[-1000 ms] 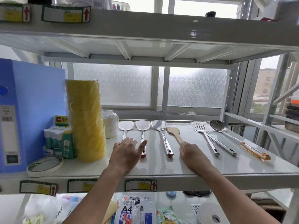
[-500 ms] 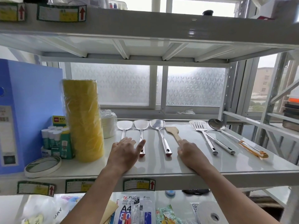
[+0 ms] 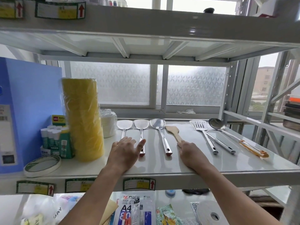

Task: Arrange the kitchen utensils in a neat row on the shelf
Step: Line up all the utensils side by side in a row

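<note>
Utensils: four lying parallel at left of shelf (image 3: 243, 164). Wooden spatula (image 3: 173, 132) still angling off-line, unchanged. Right hand (image 3: 191, 154) fingers closing on its handle; left hand (image 3: 125, 151) resting flat, spread. Three right utensils awaiting alignment.

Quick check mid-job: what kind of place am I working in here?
Probably a storeroom or supply room, not a kitchen: labelled metal shelving by a frosted window, office stock like yellow tape rolls and a blue binder beside the utensils.
</note>
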Demonstrator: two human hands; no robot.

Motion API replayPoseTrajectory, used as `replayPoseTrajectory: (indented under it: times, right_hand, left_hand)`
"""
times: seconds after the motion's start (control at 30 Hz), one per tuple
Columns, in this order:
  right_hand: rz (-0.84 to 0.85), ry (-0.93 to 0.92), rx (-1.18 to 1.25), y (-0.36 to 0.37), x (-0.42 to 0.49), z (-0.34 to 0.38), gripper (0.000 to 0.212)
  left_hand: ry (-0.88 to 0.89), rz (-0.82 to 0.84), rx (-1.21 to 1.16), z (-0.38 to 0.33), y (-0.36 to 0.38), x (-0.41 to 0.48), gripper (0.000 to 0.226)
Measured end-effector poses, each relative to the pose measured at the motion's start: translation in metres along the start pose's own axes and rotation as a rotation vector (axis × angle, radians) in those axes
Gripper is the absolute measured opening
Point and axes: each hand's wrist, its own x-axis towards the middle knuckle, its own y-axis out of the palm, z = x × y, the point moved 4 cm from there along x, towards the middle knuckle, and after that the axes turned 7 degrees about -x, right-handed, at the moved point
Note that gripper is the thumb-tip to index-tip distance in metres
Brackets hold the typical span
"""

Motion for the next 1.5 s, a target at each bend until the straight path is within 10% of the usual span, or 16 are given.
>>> replayPoseTrajectory:
  times: [1.5]
  right_hand:
    - [-0.166, 0.002, 0.119, -0.020, -0.005, 0.002, 0.038]
  left_hand:
    - [0.045, -0.044, -0.041, -0.001, -0.003, -0.001, 0.067]
